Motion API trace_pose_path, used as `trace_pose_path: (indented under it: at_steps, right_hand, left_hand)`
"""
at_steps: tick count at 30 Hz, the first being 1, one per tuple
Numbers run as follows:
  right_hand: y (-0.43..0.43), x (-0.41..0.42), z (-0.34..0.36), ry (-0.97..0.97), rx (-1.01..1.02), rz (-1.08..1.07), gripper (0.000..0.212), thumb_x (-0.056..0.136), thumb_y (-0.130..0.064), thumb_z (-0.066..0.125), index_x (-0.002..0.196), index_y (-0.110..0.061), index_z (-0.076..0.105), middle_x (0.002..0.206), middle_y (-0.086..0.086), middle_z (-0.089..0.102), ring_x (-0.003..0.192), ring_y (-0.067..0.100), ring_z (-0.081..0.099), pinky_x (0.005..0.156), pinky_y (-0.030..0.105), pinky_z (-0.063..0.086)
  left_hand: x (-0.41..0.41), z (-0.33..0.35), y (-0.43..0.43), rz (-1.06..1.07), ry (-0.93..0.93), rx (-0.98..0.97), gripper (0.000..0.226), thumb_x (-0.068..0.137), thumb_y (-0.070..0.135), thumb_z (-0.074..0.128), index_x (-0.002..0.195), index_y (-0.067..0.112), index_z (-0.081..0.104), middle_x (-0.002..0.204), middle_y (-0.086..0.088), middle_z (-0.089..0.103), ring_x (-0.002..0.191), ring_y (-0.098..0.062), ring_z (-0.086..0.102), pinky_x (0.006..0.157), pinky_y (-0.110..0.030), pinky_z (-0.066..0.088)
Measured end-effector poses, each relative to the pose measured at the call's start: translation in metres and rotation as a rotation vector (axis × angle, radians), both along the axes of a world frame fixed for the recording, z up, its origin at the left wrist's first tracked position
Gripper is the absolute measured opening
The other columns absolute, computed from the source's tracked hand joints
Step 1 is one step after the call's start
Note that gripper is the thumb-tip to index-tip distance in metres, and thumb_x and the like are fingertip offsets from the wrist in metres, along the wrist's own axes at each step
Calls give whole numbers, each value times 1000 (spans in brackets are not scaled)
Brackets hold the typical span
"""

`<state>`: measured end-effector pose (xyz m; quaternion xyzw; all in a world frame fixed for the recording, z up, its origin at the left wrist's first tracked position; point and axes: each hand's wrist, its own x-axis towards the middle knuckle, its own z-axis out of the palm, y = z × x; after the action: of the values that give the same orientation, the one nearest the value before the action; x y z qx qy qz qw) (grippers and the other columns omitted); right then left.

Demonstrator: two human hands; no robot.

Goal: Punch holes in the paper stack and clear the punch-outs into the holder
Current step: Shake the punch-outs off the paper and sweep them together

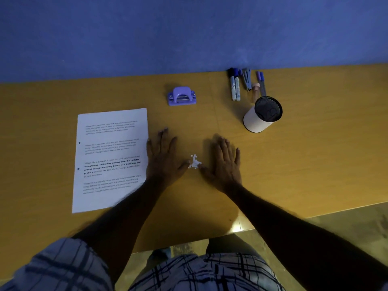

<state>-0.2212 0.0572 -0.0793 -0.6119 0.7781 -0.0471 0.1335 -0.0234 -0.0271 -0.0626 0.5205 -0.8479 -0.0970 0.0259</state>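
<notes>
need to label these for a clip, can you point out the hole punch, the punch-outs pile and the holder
hole punch (182,96), head view, on its purple lever top
punch-outs pile (194,163), head view, middle of the white heap
holder (256,121), head view, on its white side wall

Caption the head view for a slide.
Left hand and right hand bracket punch-outs on the desk, between punched paper stack and holder.

The top sheet of the paper stack (111,158) reads in bold "Defined by a slower pace, it is centered".
</notes>
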Motion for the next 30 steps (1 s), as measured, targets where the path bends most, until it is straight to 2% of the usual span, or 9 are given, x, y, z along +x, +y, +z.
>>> trace_pose_path:
  at_steps: [8, 15, 19, 25, 30]
  right_hand:
    - [-39, -7, 9, -42, -3, -66, 95, 88, -70, 40, 155, -14, 3, 164, 7, -1, 151, 23, -6, 119, 50, -10]
    - [-50, -14, 10, 32, 48, 165, 114, 73, -87, 39, 154, -16, 0, 163, 6, -6, 150, 24, -8, 118, 52, -12]
    - [-71, -17, 17, 13, 23, 154, 115, 72, -82, 51, 154, -17, 3, 164, 6, -1, 151, 24, -5, 118, 54, -11]
    - [-81, -4, 17, 63, 49, 282, 121, 67, -89, 45, 154, -20, -1, 164, 6, -1, 151, 25, -4, 118, 56, -9]
    - [-55, -14, 10, -5, 8, 169, 115, 72, -81, 52, 155, -17, 4, 164, 4, 1, 151, 24, -2, 117, 49, -11]
  left_hand:
    - [26, 3, 0, 55, -83, -14, 82, 84, 66, 45, 144, 13, 33, 160, -15, 9, 148, -33, 8, 113, -62, 11]
    - [27, 2, 6, 51, -56, -21, 81, 85, 66, 43, 144, 11, 36, 159, -17, 13, 148, -34, 11, 113, -62, 13]
    - [28, 1, 7, 36, -41, -43, 81, 81, 66, 31, 138, 11, 42, 156, -19, 22, 145, -36, 19, 111, -63, 19]
    - [31, 2, 5, 12, -64, -50, 77, 81, 64, 44, 138, 12, 41, 156, -19, 23, 145, -36, 21, 110, -62, 19]
    - [31, 1, 8, -49, -45, -32, 78, 81, 65, 39, 140, 13, 39, 156, -16, 24, 144, -34, 23, 113, -59, 16]
